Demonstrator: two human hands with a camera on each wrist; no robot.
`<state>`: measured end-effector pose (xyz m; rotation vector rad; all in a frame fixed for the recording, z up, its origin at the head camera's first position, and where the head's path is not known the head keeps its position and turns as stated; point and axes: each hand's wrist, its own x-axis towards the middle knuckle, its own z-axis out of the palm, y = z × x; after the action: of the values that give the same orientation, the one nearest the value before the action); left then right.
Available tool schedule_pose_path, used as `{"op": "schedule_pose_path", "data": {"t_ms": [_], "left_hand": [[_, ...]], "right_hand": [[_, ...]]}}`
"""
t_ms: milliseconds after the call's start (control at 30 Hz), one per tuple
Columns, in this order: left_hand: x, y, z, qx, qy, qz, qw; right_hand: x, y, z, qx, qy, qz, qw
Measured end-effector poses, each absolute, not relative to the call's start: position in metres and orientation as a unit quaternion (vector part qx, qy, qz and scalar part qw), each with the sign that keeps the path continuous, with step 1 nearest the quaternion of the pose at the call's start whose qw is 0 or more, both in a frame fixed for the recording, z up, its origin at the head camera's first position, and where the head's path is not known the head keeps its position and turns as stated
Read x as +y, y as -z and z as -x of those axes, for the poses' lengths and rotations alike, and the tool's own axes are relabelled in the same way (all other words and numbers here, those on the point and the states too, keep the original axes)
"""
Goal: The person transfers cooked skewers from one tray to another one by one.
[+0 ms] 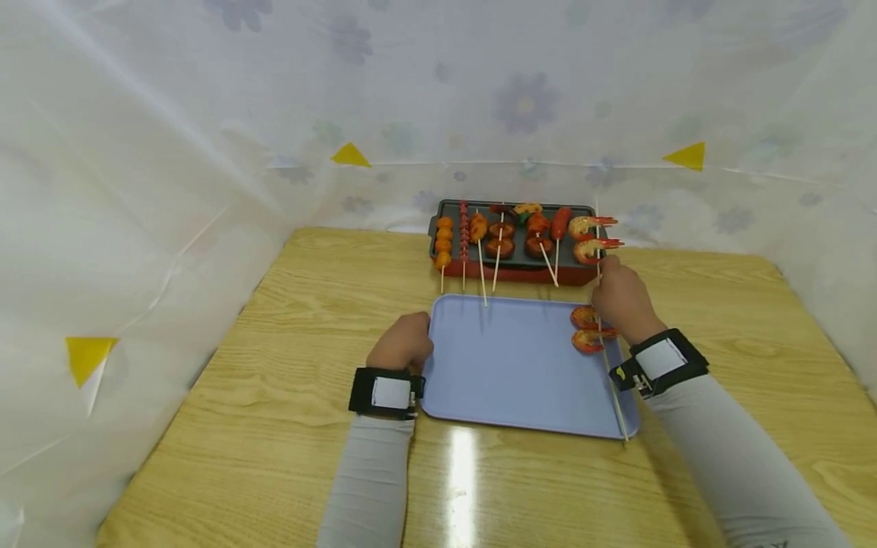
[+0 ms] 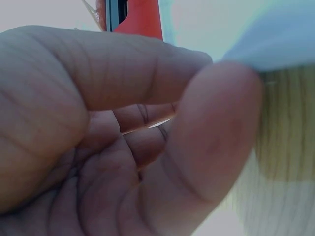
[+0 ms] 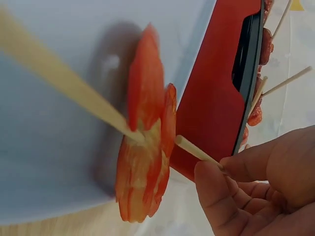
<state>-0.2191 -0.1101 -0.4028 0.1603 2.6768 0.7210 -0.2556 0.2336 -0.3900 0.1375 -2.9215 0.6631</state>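
Note:
My left hand (image 1: 403, 342) pinches the left rim of a pale blue tray (image 1: 507, 373) between thumb and index finger; the tray's rim (image 2: 275, 39) is blurred in the left wrist view. At the tray's far right corner, my right hand (image 1: 622, 298) pinches the stick end of a shrimp skewer (image 1: 597, 250). Its two shrimps are over the right end of a toy-like grill (image 1: 514, 274) with a dark top and red body. Another shrimp skewer (image 3: 140, 172) lies along the tray's right side, its stick reaching past the near rim. The held stick (image 3: 194, 148) ends close beside these shrimps.
Several other skewers stand across the grill: orange balls (image 1: 444, 242), thin red pieces (image 1: 464, 232), brown round slices (image 1: 500, 247) and a sausage (image 1: 560, 222). Their sticks jut toward the tray. Flower-printed sheeting (image 1: 524, 106) hangs behind the wooden table (image 1: 274, 365).

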Motion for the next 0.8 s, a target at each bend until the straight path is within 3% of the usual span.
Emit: {"op": "schedule_pose_path", "data": {"t_ms": [333,800], "left_hand": [[-0.107,0.405,0.219,0.944,-0.267,-0.048,0.189],[-0.109,0.404,0.22,0.947,-0.254,-0.048,0.192]], "right_hand": [[0.236,0.387,0.236,-0.956,-0.279,-0.05,0.069],[0.237,0.383,0.181,-0.953,-0.294,-0.064,0.039]]}}
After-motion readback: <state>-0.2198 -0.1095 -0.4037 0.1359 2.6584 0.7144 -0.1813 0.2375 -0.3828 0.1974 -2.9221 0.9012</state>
